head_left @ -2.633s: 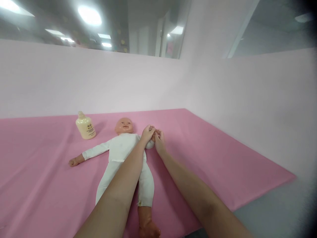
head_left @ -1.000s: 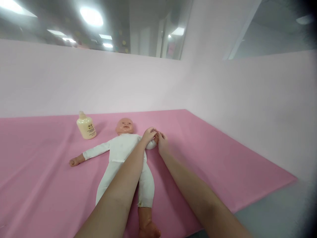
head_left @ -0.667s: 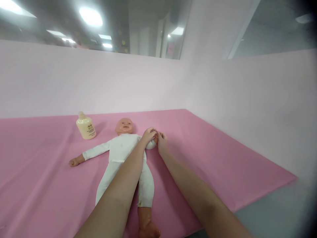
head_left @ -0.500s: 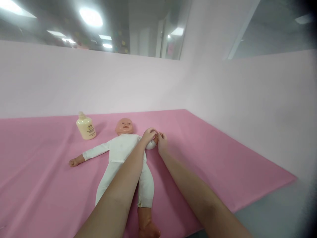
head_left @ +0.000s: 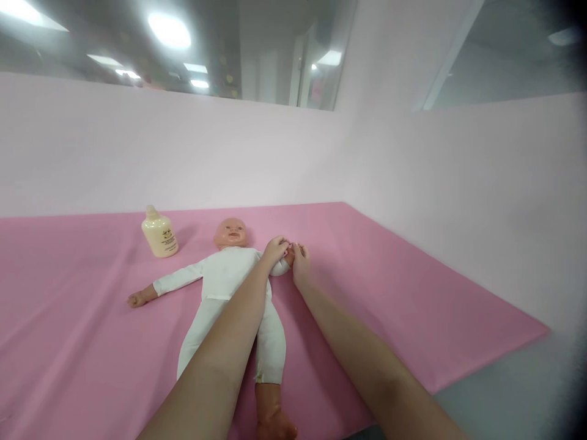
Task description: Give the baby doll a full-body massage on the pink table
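Note:
A baby doll [head_left: 224, 278] in a white suit lies face up on a pink cloth [head_left: 389, 305], head toward the far wall. Its one arm stretches out to the left; the other is folded up beside its shoulder. My left hand [head_left: 274, 250] grips the white sleeve end of that folded arm. My right hand [head_left: 299, 264] pinches the doll's small hand just beside it. Both my forearms reach across the doll's legs, hiding part of its body. One bare doll foot [head_left: 274, 421] shows at the bottom edge.
A cream-coloured bottle [head_left: 159, 232] stands upright on the cloth, left of the doll's head. Pale pink partition walls close off the back and right side. The cloth's right edge ends on a grey surface [head_left: 513, 391].
Almost nothing has moved. Both hands stay on the doll's folded arm, with only slight shifts of the fingers.

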Tool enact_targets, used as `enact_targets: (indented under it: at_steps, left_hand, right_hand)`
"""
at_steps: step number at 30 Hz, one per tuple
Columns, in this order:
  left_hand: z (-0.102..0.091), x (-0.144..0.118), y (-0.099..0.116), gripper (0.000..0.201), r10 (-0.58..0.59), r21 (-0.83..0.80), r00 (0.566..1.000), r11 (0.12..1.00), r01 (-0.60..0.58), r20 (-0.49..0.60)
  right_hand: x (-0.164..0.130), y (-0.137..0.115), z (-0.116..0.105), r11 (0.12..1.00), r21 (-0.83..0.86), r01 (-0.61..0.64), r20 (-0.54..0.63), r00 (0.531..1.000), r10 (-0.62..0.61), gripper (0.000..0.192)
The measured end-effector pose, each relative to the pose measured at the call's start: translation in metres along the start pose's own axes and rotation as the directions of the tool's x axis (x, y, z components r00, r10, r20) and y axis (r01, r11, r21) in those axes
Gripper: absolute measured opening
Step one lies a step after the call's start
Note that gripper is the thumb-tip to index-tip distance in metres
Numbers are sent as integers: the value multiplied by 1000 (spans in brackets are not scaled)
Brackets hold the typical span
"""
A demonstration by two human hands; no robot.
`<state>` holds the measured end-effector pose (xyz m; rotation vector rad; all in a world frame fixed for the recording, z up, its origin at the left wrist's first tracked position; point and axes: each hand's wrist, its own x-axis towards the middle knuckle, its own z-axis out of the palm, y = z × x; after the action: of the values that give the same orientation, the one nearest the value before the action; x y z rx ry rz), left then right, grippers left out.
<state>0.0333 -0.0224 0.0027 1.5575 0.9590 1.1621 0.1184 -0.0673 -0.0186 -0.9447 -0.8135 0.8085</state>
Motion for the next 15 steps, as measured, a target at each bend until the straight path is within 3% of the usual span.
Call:
enact_targets:
  at_steps: [15]
  left_hand:
    - [0,-3,4,17,-11,37,999,999,10,40]
  right_hand:
    - [2,3,-2,995,-92,40,23,999,-38,22]
